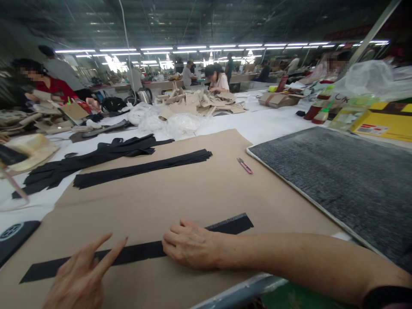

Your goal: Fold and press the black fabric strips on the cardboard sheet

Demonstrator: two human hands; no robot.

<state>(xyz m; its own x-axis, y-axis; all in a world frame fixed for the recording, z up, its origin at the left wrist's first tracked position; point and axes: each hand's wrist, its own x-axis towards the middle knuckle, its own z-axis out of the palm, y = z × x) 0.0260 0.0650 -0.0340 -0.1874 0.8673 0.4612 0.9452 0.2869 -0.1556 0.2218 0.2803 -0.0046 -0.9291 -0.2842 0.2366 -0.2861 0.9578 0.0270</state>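
Observation:
A long black fabric strip (138,252) lies flat on the brown paper sheet (151,201) in front of me. My right hand (189,242) is closed over the middle of it, the fingers curled down and their tips hidden. A narrow grey band runs along the upper edge of the strip's right end. Over the left part of the strip is my left hand (85,270), with two fingers stretched apart and nothing visible in them. Beyond my hands, a neat stack of black strips (141,168) rests on the paper.
Behind the stack is a loose pile of black strips (96,156). Pink thread snips (245,165) lie on the paper, beside a dark grey board (341,180) at right. Bottles, a yellow box (384,122), plastic bags and paper scraps (199,103) stand farther back. Several people work beyond.

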